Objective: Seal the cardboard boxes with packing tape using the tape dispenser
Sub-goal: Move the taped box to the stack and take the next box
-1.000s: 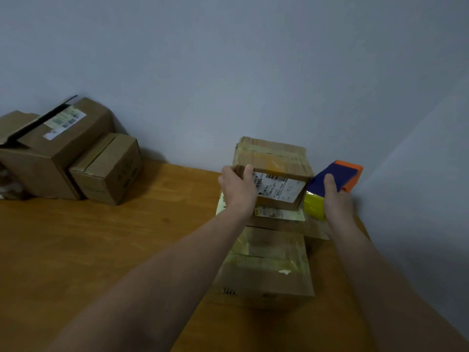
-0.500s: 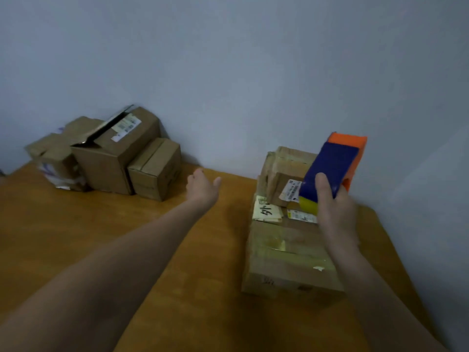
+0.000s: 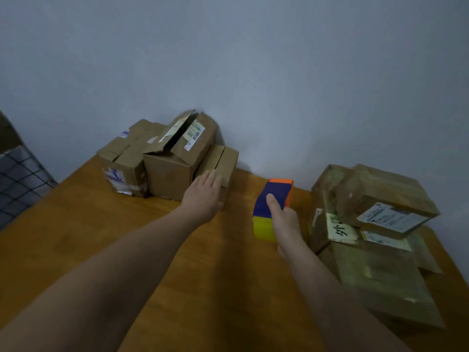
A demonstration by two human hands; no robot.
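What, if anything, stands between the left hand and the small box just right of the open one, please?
Nothing visible does. The left hand, fingers straight, is right at the small box; the tape dispenser sits off to the side in the right hand.

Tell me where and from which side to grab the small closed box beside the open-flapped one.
Grip the small box across its top, thumb on the near face, fingers over the back edge, coming from the front and above. Its left side sits against the open-flapped box, so likely only the top, front and right are free. The open left hand is nearest.
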